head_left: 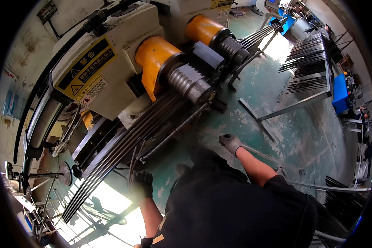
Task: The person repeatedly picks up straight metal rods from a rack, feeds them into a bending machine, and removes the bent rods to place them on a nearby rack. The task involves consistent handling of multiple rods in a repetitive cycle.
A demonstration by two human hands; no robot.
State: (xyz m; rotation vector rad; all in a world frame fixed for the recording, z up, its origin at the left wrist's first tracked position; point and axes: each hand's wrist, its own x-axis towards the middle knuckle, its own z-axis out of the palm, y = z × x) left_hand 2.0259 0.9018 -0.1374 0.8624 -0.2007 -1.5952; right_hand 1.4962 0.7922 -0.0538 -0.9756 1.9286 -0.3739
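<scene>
My left hand (142, 184), in a dark glove, hangs beside the near end of a bundle of long dark metal tubes (107, 159), apart from them. Its fingers look curled in, with nothing seen in them; glare washes over part of it. Over the green floor, my right hand (230, 143) wears a grey glove with its fingers bent into a loose fist, and no object shows in it. The tubes lie side by side along the machine (124, 53), passing below an orange cylindrical head (157, 56) with a ridged metal roller (190, 82).
A second orange head (206, 31) stands farther along the machine. To the right, a metal rack (295, 106) carries many dark rods (306, 53), with its leg reaching across the floor. A blue bin (340, 94) sits beyond it. More dark rods (343, 202) lie at lower right.
</scene>
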